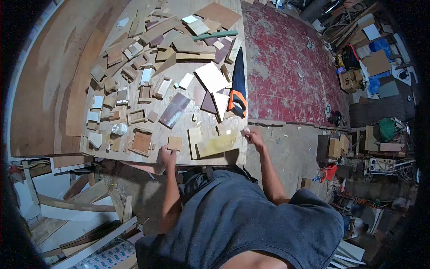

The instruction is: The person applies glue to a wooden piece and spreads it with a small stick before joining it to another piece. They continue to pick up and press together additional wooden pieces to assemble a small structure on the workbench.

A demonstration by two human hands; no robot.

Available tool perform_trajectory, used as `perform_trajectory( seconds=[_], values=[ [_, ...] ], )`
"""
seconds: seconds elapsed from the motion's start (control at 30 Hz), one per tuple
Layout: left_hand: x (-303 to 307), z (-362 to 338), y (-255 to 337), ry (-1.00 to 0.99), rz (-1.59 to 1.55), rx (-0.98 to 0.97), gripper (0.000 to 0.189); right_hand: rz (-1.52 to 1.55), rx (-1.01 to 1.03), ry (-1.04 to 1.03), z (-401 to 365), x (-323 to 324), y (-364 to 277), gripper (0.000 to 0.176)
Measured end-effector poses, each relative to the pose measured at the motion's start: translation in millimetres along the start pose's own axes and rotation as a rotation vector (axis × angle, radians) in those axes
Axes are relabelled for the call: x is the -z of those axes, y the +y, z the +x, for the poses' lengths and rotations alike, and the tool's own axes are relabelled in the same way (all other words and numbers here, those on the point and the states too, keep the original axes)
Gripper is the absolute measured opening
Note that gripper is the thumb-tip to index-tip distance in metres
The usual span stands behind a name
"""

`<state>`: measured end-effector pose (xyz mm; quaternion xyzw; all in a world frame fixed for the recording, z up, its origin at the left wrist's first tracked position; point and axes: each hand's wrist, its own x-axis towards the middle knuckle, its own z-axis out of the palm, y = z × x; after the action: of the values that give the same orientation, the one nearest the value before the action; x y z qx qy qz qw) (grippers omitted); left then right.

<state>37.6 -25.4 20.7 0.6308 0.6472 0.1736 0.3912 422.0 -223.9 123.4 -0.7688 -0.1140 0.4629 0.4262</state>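
My left hand (169,158) is at the table's front edge, its fingers closed on the lower left corner of a small square wood piece (175,143). My right hand (254,138) is at the table's right edge, its fingers pinched around a small whitish thing (245,131) too small to name. Between my hands lies a yellowish, glossy strip (217,145), beside an upright pale wood piece (194,142). A shallow wooden box (141,141) sits left of my left hand. A white container (119,129) stands farther left.
A handsaw (238,85) with an orange and black handle lies along the table's right edge. Many wood offcuts and small wooden boxes cover the table (154,160). Scrap wood (80,201) is piled at lower left, and boxes (350,80) stand across the red floor (286,67).
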Motion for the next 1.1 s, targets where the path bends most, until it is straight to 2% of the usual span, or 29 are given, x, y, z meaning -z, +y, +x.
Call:
perform_trajectory(
  seconds=[0.1,0.13,0.2,0.3,0.33,0.37,0.4,0.47,0.57,0.63,0.73,0.83,0.9,0.93,0.97,1.0,1.03,1.1],
  values=[
    [8.2,-9.7,22.9,0.026,0.073,0.039,0.045,-0.043,-0.111,-0.024,20.1,5.7,38.4,0.036],
    [1.4,-6.4,13.0,0.077,0.069,-0.020,0.047,-0.039,-0.106,-0.030,22.1,4.7,39.9,0.036],
    [-2.1,-8.3,5.1,0.069,0.122,0.011,0.048,-0.165,-0.162,0.019,28.5,3.0,42.2,0.042],
    [8.7,-18.9,38.7,0.035,0.209,0.045,0.055,-0.330,-0.233,-0.006,47.6,8.8,51.3,0.048],
    [7.5,-21.4,45.1,0.046,0.244,0.086,0.058,-0.385,-0.217,-0.019,50.2,9.9,51.2,0.059],
    [8.3,-24.1,49.8,0.055,0.280,0.129,0.061,-0.378,-0.218,-0.021,52.1,10.3,52.0,0.059],
    [7.1,-24.3,49.3,0.091,0.322,0.047,0.067,-0.490,-0.196,-0.026,54.3,11.3,55.2,0.065],
    [1.7,-20.8,48.7,0.067,0.370,0.094,0.068,-0.717,-0.229,-0.091,61.4,14.1,59.6,0.078],
    [4.6,-20.0,60.7,0.045,0.407,0.146,0.069,-0.858,-0.324,-0.182,58.6,12.8,71.8,0.079],
    [4.0,-19.3,63.0,0.040,0.399,0.153,0.068,-0.823,-0.303,-0.175,53.1,11.9,91.0,0.080],
    [7.9,-12.8,59.5,0.002,0.347,0.118,0.063,-0.860,-0.393,-0.203,47.9,7.7,105.3,0.081],
    [4.9,-6.8,48.7,0.039,0.271,0.070,0.057,-1.029,-0.355,-0.276,35.3,5.7,103.5,0.081],
    [3.1,-2.5,45.3,0.117,0.235,0.083,0.056,-1.160,-0.204,-0.057,27.5,-3.4,106.6,0.075],
    [4.2,-3.0,49.2,0.089,0.251,0.094,0.058,-1.171,-0.202,-0.062,19.2,-7.6,94.6,0.075],
    [3.5,-5.5,51.0,0.060,0.266,0.106,0.060,-1.164,-0.117,0.001,6.2,-13.4,72.8,0.067],
    [1.9,-9.4,51.2,0.051,0.443,0.033,0.064,-1.152,-0.030,0.061,-4.0,-20.6,57.1,0.061],
    [4.2,-13.2,57.8,0.055,0.441,0.041,0.064,-1.158,-0.025,0.055,-6.8,-26.8,58.2,0.061],
    [8.4,-20.2,65.6,-0.019,0.484,0.119,0.073,-1.026,0.396,0.046,-14.1,-40.1,59.0,0.053]
  ],
)
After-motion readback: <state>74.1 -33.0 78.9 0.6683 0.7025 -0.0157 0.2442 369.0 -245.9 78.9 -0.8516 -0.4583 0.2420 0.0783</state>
